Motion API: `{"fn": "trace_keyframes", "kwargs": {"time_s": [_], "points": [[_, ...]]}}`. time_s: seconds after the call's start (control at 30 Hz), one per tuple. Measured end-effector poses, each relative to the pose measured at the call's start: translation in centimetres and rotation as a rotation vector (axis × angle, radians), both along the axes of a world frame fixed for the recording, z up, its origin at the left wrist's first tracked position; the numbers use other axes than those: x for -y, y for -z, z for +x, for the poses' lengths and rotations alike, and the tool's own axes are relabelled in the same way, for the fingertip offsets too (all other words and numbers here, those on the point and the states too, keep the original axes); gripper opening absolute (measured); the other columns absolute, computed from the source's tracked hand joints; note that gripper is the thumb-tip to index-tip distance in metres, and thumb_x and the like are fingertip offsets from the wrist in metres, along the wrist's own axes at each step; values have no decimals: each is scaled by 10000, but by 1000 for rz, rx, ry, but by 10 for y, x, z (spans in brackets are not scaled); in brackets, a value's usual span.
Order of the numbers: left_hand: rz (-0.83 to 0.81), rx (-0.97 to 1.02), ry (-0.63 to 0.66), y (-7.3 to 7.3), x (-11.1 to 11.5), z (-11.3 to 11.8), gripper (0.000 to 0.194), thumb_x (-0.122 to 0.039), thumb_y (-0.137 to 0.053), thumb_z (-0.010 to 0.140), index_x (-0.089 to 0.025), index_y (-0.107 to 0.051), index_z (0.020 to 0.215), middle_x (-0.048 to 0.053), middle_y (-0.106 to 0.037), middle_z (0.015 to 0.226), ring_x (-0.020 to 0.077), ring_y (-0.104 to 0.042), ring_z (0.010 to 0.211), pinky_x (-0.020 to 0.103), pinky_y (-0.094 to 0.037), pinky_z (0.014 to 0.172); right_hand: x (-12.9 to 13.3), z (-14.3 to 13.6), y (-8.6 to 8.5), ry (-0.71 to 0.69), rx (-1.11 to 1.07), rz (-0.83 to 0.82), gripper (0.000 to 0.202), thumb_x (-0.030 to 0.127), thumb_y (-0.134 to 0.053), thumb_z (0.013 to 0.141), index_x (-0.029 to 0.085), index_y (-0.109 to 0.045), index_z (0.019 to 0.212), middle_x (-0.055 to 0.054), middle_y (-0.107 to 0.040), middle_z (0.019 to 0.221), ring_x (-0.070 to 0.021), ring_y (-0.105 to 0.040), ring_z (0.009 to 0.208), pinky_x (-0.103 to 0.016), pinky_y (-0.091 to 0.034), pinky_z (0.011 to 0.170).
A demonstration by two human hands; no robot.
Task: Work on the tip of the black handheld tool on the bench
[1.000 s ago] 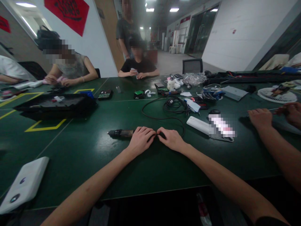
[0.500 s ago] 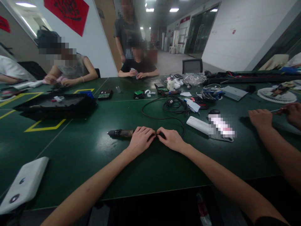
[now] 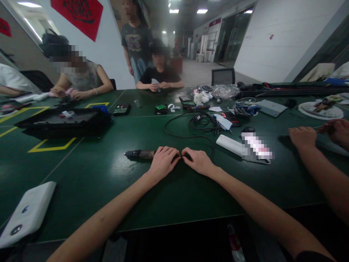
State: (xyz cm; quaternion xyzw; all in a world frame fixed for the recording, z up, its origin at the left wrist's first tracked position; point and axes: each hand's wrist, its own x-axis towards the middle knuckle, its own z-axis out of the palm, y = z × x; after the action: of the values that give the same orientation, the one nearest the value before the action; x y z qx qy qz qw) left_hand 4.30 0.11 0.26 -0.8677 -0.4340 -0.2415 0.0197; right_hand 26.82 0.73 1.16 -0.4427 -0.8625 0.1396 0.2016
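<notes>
Your pen-shaped power tool (image 3: 140,154) lies on the green table (image 3: 163,203) ahead of you, approx. centre, long axis running L–R & roughly parallel w/ the near edge; its narrow metal tip points to your L, its rear end to your R. Nose is dark, body behind it brownish, rear part hidden under your L hand (image 3: 165,160). That hand sits palm down over the tool, knuckles up, fingers close together & curled round the rear, fingertips aimed R; thumb's hard to see. Your R hand (image 3: 199,161) comes in from the opp. side, thumb + index pinching a small dark piece (image 3: 188,157) just beyond the tool's rear. Fingertips of both hands nearly meet; can't tell if the piece is seated in the tool. Both forearms reach fwd & slant inward, wide apart near you, close at the wrists. A black cord (image 3: 188,137) curves down behind your R hand from a coil farther back. White bar-shaped item (image 3: 231,145) lies to the R, apart from that hand; another person's hand (image 3: 302,137) is farther R. Black tray (image 3: 68,129) is off L, well apart from the tool.
</notes>
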Motion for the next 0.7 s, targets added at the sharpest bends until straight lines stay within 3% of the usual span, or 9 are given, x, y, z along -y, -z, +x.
{"fn": "trace_keyframes", "kwargs": {"time_s": [0.17, 0.33, 0.53, 0.7], "points": [[4, 3, 38, -2, 2, 0, 181, -294, -553, 1012, -265, -638, 1168, 34, -718, 1207, 240, -615, 1133, 445, -415, 965, 0, 0, 0, 4, 7, 1, 143, 323, -531, 1040, 254, -586, 1153, -12, -705, 968, -175, -642, 806, -269, -375, 715], [-8, 9, 2, -1, 1, 1, 130, -338, -570, 1016, -253, -642, 1085, 29, -734, 1105, 239, -628, 1072, 437, -423, 937, 1, -1, 0, -1, 3, 1, 147, 326, -523, 1044, 255, -591, 1153, -13, -702, 970, -176, -643, 808, -273, -377, 715], [11, 9, 33, -2, 2, 1, 173, -308, -547, 1016, -266, -647, 1150, 33, -725, 1173, 235, -619, 1107, 444, -418, 955, 1, 0, -1, 2, -2, -8, 145, 325, -523, 1048, 258, -587, 1161, -15, -707, 995, -175, -652, 830, -271, -389, 736], [-3, 9, -3, -1, 1, 1, 145, -352, -557, 1026, -253, -647, 1081, 29, -735, 1103, 235, -626, 1067, 437, -422, 938, 1, -1, 0, 0, 2, 0, 140, 323, -520, 1049, 255, -585, 1154, -16, -705, 995, -177, -650, 828, -274, -386, 733]]}}
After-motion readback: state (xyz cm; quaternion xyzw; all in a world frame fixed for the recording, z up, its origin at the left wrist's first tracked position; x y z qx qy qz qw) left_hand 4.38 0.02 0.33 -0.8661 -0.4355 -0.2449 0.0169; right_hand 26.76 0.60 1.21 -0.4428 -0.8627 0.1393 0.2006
